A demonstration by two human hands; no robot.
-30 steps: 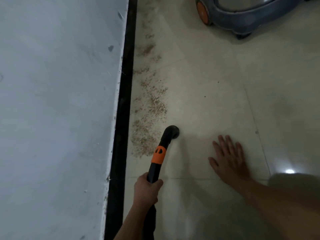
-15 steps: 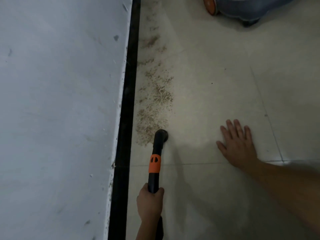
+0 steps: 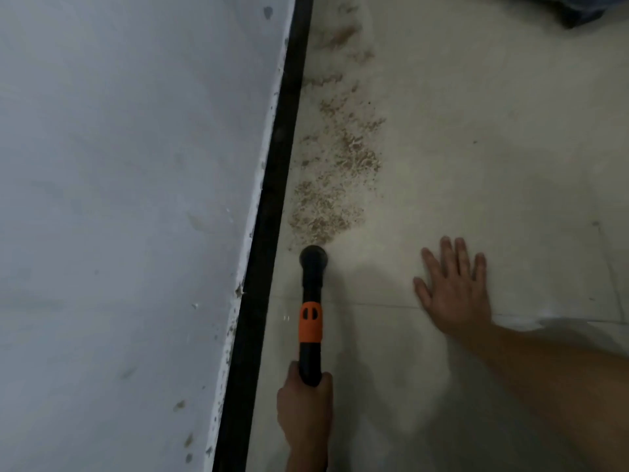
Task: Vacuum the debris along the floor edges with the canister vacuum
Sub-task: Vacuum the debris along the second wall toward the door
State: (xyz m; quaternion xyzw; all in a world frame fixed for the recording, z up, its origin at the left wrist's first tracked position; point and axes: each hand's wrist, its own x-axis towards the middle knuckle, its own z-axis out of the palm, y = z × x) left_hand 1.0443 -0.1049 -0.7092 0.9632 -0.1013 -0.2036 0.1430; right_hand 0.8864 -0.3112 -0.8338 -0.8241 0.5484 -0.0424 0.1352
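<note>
A black vacuum wand with an orange collar points up the frame, and its round nozzle rests on the tile floor. My left hand is closed around the wand's lower end. Brown crumbly debris lies in a strip beside the black baseboard, starting just above the nozzle and running to the top. My right hand lies flat on the floor to the right of the nozzle, fingers spread, holding nothing. Only a dark corner of the canister vacuum shows at the top right.
A pale grey wall fills the left half, with chipped paint along its lower edge. Light tiles with thin grout lines cover the floor on the right. My right forearm crosses the lower right corner.
The nozzle has swung left toward the baseboard, from the right side of the debris strip to its lower end. The view has dropped, and the canister has slid almost out of frame.
</note>
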